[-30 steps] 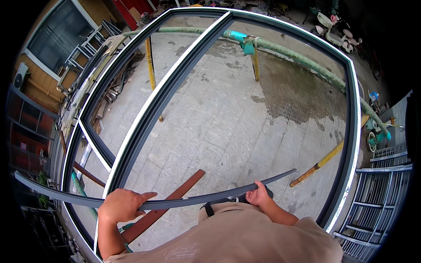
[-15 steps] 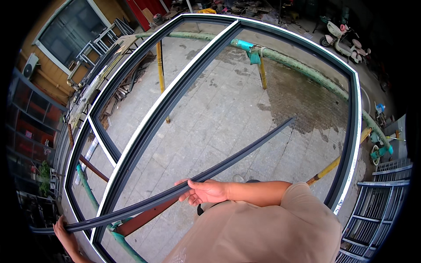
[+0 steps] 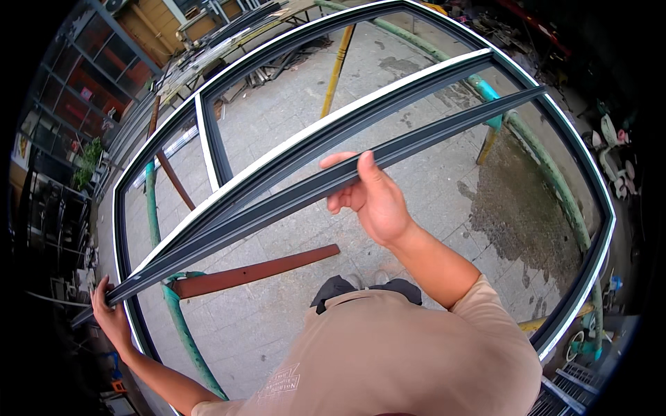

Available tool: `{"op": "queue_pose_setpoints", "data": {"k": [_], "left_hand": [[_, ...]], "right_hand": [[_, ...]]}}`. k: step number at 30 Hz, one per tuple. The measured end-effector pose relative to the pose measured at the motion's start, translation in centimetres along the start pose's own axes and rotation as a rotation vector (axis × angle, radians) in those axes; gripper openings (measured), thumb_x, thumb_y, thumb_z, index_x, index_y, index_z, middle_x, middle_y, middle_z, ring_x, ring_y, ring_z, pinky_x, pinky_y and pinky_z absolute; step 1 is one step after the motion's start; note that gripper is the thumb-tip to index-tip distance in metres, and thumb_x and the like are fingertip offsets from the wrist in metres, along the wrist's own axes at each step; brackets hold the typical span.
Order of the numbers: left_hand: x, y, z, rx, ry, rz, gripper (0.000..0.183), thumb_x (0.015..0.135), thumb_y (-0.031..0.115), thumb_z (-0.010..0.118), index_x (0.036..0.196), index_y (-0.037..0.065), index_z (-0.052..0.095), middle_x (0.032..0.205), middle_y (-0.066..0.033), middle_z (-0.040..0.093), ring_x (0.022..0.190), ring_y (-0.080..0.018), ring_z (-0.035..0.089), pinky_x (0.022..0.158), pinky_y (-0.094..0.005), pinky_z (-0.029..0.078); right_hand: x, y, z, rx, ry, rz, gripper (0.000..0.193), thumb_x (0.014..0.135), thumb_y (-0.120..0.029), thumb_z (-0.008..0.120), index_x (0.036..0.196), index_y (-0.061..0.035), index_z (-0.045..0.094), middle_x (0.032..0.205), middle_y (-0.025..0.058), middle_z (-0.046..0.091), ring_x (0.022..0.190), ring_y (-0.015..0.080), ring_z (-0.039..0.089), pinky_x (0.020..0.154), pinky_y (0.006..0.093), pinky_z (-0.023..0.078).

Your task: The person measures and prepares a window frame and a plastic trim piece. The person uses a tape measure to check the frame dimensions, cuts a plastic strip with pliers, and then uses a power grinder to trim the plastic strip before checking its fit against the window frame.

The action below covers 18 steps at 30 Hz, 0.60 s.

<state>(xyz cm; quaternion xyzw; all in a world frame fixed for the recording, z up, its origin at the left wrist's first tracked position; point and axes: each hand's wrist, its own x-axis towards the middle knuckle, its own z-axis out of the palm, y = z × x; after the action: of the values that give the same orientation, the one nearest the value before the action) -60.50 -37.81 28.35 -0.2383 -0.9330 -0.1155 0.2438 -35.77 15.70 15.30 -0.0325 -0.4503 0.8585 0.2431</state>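
A long dark grey profile strip (image 3: pixel 270 208) runs slantwise across the view, from low at the left up to the far right. My right hand (image 3: pixel 374 197) is closed round it near its middle, thumb on top and fingers underneath. Close to its left end, my left hand (image 3: pixel 109 312) grips it too. Beneath and beside the strip lies a large window frame (image 3: pixel 347 114), white along its edges with dark grooved inner faces. The strip's far end overlaps the frame's far right side; whether it touches there I cannot tell. A white-edged crossbar (image 3: pixel 207 142) divides the frame's left part.
Green pipes (image 3: pixel 182 340) and yellow posts (image 3: pixel 337 69) stand under the frame. A reddish-brown flat bar (image 3: pixel 257 272) juts inward below the strip. Wet patches mark the paved floor (image 3: pixel 513 229). A scooter (image 3: pixel 614 149) stands far right, metal racks (image 3: pixel 572 388) lower right, and a plant (image 3: pixel 87 163) left.
The strip has been raised and swung so its far end moved from mid-floor to the frame's far right side. My right hand moved up and forward; my view shifted left.
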Motion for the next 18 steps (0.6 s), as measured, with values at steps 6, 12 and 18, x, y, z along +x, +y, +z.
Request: {"op": "queue_pose_setpoints", "data": {"k": [6, 12, 18], "left_hand": [[-2.8, 8.3, 5.1, -0.002, 0.079, 0.149, 0.057, 0.068, -0.012, 0.063, 0.121, 0.007, 0.075, 0.098, -0.0096, 0.072, 0.100, -0.0295, 0.071, 0.124, -0.0547, 0.040], [-1.4, 10.5, 13.2, -0.215, 0.045, 0.212, 0.055, 0.061, -0.010, 0.064, 0.112, 0.007, 0.077, 0.091, -0.0087, 0.073, 0.091, -0.0292, 0.071, 0.113, -0.0515, 0.052], [-1.4, 9.9, 18.5, -0.330, -0.001, 0.166, 0.049, 0.066, -0.004, 0.070, 0.112, 0.010, 0.078, 0.093, -0.0063, 0.072, 0.092, -0.0272, 0.070, 0.111, -0.0494, 0.053]], "right_hand": [[5.2, -0.3, -5.5, -0.003, 0.292, -0.158, 0.062, 0.115, -0.058, 0.039, 0.113, -0.0029, 0.068, 0.094, 0.0065, 0.070, 0.076, 0.0149, 0.064, 0.066, 0.0303, 0.049], [8.9, -0.7, -10.1, -0.131, 0.588, -0.188, 0.057, 0.113, -0.057, 0.046, 0.112, -0.0049, 0.068, 0.099, 0.0060, 0.072, 0.083, 0.0153, 0.068, 0.068, 0.0294, 0.053], [10.7, 0.9, -17.5, -0.162, 0.544, -0.070, 0.055, 0.110, -0.054, 0.055, 0.113, -0.0015, 0.069, 0.103, 0.0067, 0.072, 0.094, 0.0168, 0.071, 0.081, 0.0323, 0.063]]}}
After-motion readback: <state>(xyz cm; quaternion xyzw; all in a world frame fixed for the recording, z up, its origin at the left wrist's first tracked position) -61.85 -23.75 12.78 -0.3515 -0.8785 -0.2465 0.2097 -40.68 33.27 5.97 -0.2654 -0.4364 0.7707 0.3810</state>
